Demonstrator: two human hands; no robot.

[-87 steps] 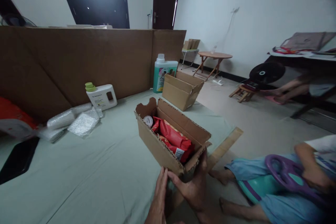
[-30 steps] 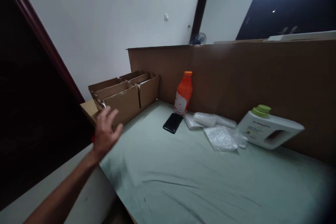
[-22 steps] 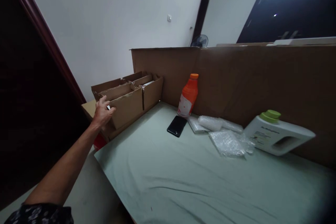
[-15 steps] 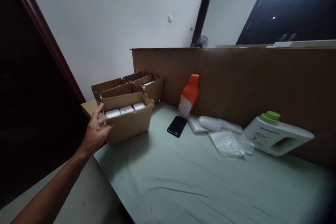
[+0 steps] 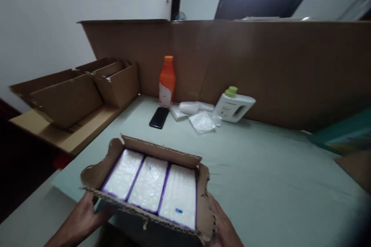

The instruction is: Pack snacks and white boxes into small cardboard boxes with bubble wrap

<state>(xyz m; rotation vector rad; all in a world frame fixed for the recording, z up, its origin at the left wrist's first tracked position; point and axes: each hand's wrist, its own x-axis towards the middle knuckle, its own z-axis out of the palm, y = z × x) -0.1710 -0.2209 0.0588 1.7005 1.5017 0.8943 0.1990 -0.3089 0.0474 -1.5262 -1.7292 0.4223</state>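
— Cardboard first: an open cardboard box (image 5: 150, 222) sits nearest the camera, at the near edge of the pale green sheet (image 5: 261, 162), its flaps ragged along the rim. What's inside?

— Three white packs (image 5: 150, 183) with purple edges, lying side by side and filling it. Any printing on them is too blurred to read.

— And the hands?

— The left hand (image 5: 81, 220) grips the box's near left corner, fingers curled under the front wall. The right hand (image 5: 223, 227) presses against the right wall, but only its back shows (the bottom edge of the frame cuts the rest off), so how its fingers close I cannot tell.

— Further out?

— Mid-sheet, a black phone (image 5: 159, 117) lies flat. Just beyond it are some bubble-wrap pieces (image 5: 199, 117), crumpled together so I can't count them. An orange bottle (image 5: 166, 82) stands upright against the brown cardboard partition (image 5: 261, 58), and a white jug (image 5: 234, 104) with a green cap lies on its side near the wrap.

— To the left?

— Two more open cartons (image 5: 87, 88) on a flat cardboard slab, their contents hidden from this angle. At the right edge something teal (image 5: 344, 135) is cut off and blurred.
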